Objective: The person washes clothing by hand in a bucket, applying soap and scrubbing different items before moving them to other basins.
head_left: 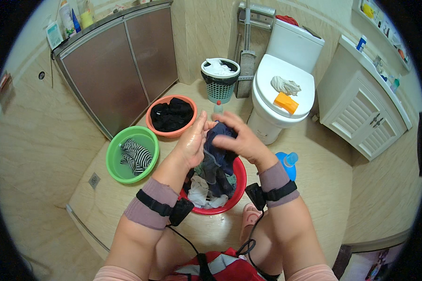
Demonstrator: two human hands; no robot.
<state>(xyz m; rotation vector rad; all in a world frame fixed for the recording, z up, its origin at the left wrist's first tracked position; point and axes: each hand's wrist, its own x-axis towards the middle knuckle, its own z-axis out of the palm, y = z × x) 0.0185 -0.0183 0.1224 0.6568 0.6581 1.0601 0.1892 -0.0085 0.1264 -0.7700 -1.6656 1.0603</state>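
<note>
Above the red basin (242,187), a wet navy blue garment (214,149) hangs between my two hands. My left hand (192,143), its skin shiny with water, grips the garment's upper left side. From the other side my right hand (243,140) closes round its upper part, thumb across the front and slightly blurred. The garment's lower end trails into the basin among other clothes, including a white cloth (198,191). What kind of garment it is, I cannot make out. Some of my left fingertips are hidden behind the cloth.
A green basin (111,161) holds a striped cloth in water; an orange basin (149,122) holds black clothes. Behind stand a laundry-filled waste bin (219,89) and a bottle (218,107). A toilet (272,77) bears a cloth and an orange packet (286,103). A blue container (290,161) stands right.
</note>
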